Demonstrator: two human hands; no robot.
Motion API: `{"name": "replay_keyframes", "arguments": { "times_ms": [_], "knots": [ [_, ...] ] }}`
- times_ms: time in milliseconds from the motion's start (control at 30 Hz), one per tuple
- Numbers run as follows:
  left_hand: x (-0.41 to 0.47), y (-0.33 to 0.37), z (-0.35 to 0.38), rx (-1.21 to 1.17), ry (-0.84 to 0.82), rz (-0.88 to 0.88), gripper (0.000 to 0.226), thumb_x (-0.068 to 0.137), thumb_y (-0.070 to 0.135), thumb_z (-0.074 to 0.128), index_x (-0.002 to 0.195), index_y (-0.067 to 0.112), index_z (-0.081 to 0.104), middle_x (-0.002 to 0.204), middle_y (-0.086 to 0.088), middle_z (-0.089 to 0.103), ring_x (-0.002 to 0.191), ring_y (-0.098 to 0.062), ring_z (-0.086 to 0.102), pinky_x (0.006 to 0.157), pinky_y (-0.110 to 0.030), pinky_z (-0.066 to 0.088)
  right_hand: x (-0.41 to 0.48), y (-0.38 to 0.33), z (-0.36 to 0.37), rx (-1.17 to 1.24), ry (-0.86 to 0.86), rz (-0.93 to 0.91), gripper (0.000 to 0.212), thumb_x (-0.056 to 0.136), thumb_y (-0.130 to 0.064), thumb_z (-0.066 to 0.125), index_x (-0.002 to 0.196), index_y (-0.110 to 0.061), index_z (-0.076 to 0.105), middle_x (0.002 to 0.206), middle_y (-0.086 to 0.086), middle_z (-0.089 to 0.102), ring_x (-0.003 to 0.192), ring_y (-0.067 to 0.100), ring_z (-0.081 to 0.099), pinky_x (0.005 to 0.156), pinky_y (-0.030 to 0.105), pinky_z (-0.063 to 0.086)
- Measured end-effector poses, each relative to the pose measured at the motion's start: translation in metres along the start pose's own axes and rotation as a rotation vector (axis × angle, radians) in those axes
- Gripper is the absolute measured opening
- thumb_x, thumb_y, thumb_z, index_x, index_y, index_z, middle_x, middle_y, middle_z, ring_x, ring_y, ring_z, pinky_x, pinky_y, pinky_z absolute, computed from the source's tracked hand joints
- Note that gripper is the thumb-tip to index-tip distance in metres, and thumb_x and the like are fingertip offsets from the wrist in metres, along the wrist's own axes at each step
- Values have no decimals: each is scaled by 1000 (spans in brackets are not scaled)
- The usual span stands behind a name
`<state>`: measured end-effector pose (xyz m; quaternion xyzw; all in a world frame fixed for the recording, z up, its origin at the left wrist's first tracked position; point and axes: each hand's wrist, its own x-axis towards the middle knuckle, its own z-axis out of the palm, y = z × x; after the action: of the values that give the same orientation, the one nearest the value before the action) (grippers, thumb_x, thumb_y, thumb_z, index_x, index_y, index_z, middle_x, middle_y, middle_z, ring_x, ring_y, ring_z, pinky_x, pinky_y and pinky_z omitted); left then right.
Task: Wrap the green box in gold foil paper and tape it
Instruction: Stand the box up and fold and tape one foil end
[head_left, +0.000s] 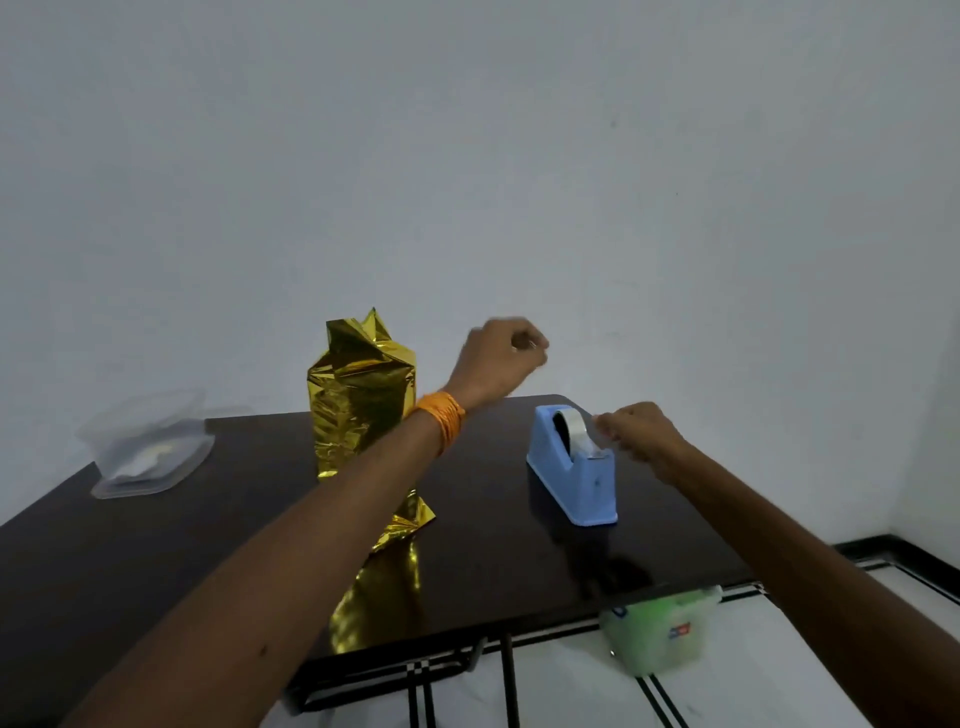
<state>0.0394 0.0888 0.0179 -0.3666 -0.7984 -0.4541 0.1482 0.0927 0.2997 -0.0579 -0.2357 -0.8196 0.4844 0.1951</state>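
Right hand (641, 434) pinching tape (576, 431), foil-wrapped box (361, 405) upright

Where things sit on my table

The wrapped box (358, 410) stands upright left of the middle of the table (493, 561), with the tape dispenser (571, 467) well apart to its right and a plastic tub (148, 447) at the far left corner. The wall (519, 156) is behind them all. My left hand (498, 364) hangs above the table between box and dispenser. My right hand (639, 434) is just right of the dispenser, pinching at its tape (576, 428). Another tub (660, 634) lies on the floor, under the table's near right edge.
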Motion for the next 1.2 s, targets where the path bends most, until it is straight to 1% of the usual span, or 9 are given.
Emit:
{"name": "replay_keyframes", "arguments": {
  "times_ms": [133,233,333,400,533,700,867,967,1200],
  "knots": [
    [-13,-23,53,71,-182,-137,23,82,19,69,104,14,72,104,-3,70,100,-19,64,87,-34,54,-2,13,7,110,-129,140,24,91,-23,69,78,-5,58,73,10,50,55,14,38,48,22,31],
    [-22,-38,83,139,-311,-184,36,80,23,74,113,11,67,106,-6,68,100,-22,64,86,-38,54,-2,17,10,224,-134,193,23,89,-14,70,76,-6,54,68,10,48,50,13,40,39,18,32],
    [-27,-48,107,154,-376,-202,45,79,37,78,114,11,64,107,-6,67,97,-22,63,80,-36,52,-5,14,6,286,-166,223,24,88,-3,69,69,-4,54,47,3,50,32,8,42,32,16,32],
    [-29,-53,118,149,-369,-196,42,77,39,80,100,8,66,101,-10,68,90,-24,63,72,-35,48,-8,9,5,260,-169,208,23,87,-1,69,68,-3,57,41,0,53,29,6,43,32,15,31],
    [-32,-59,126,101,-280,-171,34,72,30,86,81,8,62,83,-9,61,74,-22,53,59,-30,39,0,0,8,174,-114,102,25,89,-10,71,68,-6,58,62,4,54,43,9,42,34,17,31],
    [-35,-63,128,95,-229,-152,39,70,30,87,87,0,68,82,-7,59,73,-20,52,62,-30,40,8,0,12,55,-37,15,25,81,-15,80,65,-4,64,57,2,54,48,12,41,46,24,31],
    [-35,-62,130,106,-208,-151,37,69,32,87,78,5,63,78,-6,58,70,-20,51,60,-30,41,-6,14,3,162,-26,2,28,80,-14,80,59,-4,65,49,1,55,45,13,31,44,25,27],
    [-37,-61,130,102,-200,-144,35,70,31,87,75,10,60,77,-4,59,68,-18,51,51,-23,34,-18,27,4,217,-21,7,22,80,-10,80,65,1,67,46,-2,55,42,11,37,44,24,27],
    [-40,-61,130,71,-188,-148,33,71,30,86,80,6,66,79,-5,61,71,-17,52,53,-20,35,-27,47,4,222,-14,-12,22,80,-13,81,76,8,72,57,6,63,42,11,38,41,22,27]
  ]
}}
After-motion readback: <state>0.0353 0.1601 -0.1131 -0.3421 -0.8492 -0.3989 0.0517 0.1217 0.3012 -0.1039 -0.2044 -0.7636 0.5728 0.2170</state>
